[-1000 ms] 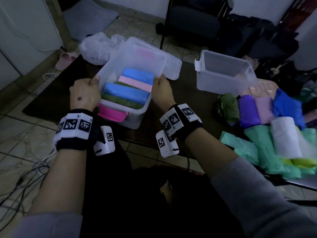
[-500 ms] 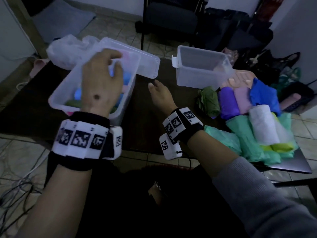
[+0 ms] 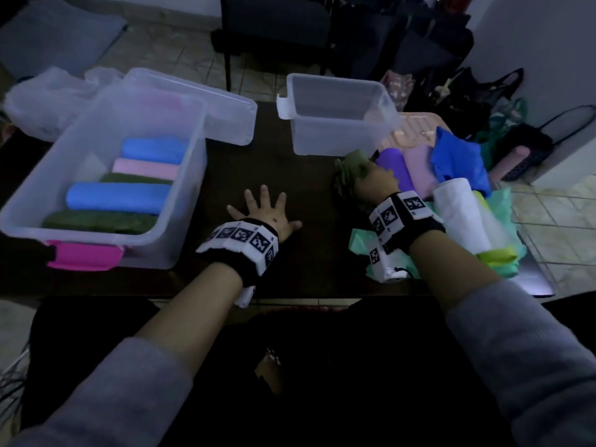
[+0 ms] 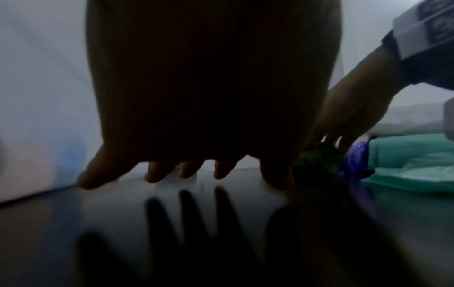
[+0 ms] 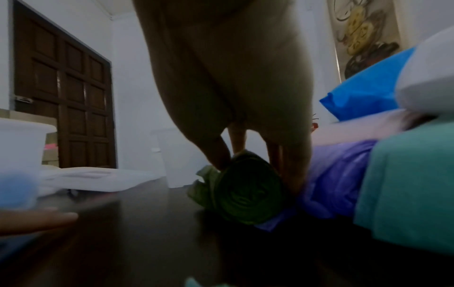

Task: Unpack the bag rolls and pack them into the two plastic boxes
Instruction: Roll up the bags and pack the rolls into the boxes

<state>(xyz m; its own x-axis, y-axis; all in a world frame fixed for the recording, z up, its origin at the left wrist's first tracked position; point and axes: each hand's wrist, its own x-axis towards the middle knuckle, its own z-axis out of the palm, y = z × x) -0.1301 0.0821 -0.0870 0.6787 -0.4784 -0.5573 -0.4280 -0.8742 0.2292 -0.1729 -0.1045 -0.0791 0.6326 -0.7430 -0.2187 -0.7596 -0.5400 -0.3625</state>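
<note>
Green roll (image 5: 245,190), pinched by right hand (image 3: 375,185) beside the empty box (image 3: 338,117), may unravel from its loose tail when lifted; left hand (image 3: 263,214) lies splayed, holding nothing.

The right hand (image 3: 374,185) hides most of the green roll (image 3: 346,171).

Dark glossy table (image 3: 290,175) fills mid-frame. At left sits a clear box (image 3: 190,195) with a lid (image 3: 225,114) behind it; an empty clear box (image 3: 335,137) stands upper centre; bag rolls (image 3: 451,188) pile at right, beside it.
</note>
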